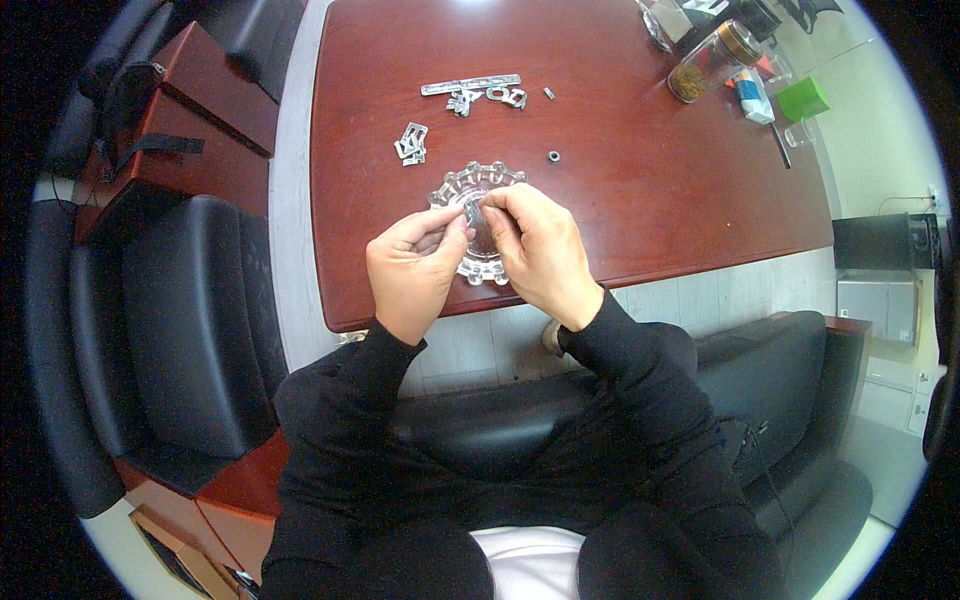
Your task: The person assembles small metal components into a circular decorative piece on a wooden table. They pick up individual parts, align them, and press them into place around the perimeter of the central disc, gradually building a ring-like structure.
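Note:
Above a clear glass bowl (484, 269) with round knobs along its rim, my left hand (416, 262) and my right hand (536, 244) meet. A small silvery piece (471, 213) is pinched between the fingertips of both; its shape is mostly hidden. Beyond the bowl, to the left, lies a small pile of flat silvery pieces (412, 145). Farther back are more silvery pieces, some shaped like letters (463, 102), beside a long flat silvery bar (471, 84). A small ring-like metal part (553, 157) and a tiny metal piece (549, 93) lie to the right.
A reddish-brown wooden table (637, 195) carries all this. At its far right stand a lidded glass jar (705, 64), a blue and white packet (752, 97), a green box (802, 97) and a clear cup (799, 133). A black armchair (195, 322) is on the left.

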Demonstrator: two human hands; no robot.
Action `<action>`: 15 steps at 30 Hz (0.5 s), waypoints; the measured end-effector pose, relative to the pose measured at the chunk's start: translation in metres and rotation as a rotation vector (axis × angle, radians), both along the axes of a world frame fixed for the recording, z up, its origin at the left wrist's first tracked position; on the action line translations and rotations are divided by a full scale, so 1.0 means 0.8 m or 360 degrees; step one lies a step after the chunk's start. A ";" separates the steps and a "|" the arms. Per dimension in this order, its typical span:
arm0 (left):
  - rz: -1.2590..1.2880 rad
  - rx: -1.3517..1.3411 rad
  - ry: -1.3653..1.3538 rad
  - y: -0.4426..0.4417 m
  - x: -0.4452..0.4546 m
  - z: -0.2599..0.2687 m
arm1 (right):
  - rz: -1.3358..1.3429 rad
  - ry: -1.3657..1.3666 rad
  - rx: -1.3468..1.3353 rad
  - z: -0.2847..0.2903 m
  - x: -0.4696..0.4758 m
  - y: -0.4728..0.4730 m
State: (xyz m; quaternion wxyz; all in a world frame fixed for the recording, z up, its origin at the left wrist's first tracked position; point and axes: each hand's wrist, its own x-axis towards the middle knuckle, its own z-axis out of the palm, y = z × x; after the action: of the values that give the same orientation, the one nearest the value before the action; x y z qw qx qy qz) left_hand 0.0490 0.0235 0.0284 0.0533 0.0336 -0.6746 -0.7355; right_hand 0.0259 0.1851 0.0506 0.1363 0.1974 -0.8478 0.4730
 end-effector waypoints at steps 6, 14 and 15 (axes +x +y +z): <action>-0.0088 0.0330 -0.0050 0.000 -0.006 0.005 | -0.0057 -0.0065 -0.0044 0.008 0.003 0.001; -0.0243 0.0871 -0.0248 -0.016 -0.016 -0.001 | -0.0002 -0.0167 -0.0132 0.012 0.006 0.002; -0.0275 0.0920 -0.0240 -0.017 -0.017 -0.002 | -0.0007 -0.0226 -0.0092 0.013 0.007 0.002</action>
State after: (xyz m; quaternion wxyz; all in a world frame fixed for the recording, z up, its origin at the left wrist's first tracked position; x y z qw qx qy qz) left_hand 0.0354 0.0099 0.0265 -0.0712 0.0444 -0.4398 -0.8942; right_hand 0.0318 0.1871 0.0607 0.0824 0.1574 -0.8417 0.5098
